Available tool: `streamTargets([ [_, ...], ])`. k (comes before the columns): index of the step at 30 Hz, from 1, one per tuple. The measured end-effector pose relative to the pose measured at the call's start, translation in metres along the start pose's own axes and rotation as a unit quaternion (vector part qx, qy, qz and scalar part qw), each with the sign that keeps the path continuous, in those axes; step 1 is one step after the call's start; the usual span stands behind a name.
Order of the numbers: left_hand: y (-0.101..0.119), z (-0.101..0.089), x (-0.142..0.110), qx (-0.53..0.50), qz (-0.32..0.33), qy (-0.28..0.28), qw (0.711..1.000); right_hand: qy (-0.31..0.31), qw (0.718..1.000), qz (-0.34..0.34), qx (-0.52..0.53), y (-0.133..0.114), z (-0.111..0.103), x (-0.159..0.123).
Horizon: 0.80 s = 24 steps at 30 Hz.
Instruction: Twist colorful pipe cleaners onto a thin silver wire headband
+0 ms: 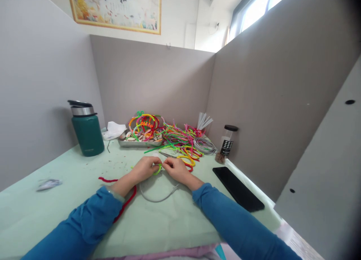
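Left hand [146, 167] and right hand [177, 169] face each other over the pale green table [163, 230], their fingertips all but touching. Going from the left, a teal bottle [88, 135] stands near the partition, and a red fuzzy stick [128, 203] runs beneath the left forearm, one end out to its left, the other curving back toward the body. The left thumb and fingers are closed in what looks like a pinch on a bright green fuzzy stick [158, 170], which sits right between the two hands but nearer the left one. Its visible part bends in a short curve below those fingertips, so its long axis is hard to read (a green bit also peeks out left of the knuckles, perhaps the same piece). Toward the body lies a grey cord [158, 201], a shallow bow spread left to right, its opening facing the hands and its right end near the right wrist. The right thumb and fingers are drawn together too, though I cannot tell whether anything is caught between them. Just beyond the right hand lie scissors [190, 161], blades pointing left, handles rightward.
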<state>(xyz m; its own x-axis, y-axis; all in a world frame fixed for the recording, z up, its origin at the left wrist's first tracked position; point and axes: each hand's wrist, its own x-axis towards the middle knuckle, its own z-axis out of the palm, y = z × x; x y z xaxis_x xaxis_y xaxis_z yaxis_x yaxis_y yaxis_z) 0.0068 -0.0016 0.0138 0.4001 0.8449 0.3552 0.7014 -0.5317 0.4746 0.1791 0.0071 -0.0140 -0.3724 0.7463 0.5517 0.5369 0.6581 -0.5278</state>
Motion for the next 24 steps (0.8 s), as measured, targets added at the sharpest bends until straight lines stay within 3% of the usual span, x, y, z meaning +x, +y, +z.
streamTargets([
  [11,-0.008,0.002,0.001,-0.001,0.02,-0.005,1.0,0.0,1.0,-0.003,-0.005,0.001,0.0,0.0],
  [24,0.007,-0.005,-0.001,-0.045,-0.035,-0.025,0.998,0.002,1.0,-0.01,-0.012,0.002,0.001,0.0],
])
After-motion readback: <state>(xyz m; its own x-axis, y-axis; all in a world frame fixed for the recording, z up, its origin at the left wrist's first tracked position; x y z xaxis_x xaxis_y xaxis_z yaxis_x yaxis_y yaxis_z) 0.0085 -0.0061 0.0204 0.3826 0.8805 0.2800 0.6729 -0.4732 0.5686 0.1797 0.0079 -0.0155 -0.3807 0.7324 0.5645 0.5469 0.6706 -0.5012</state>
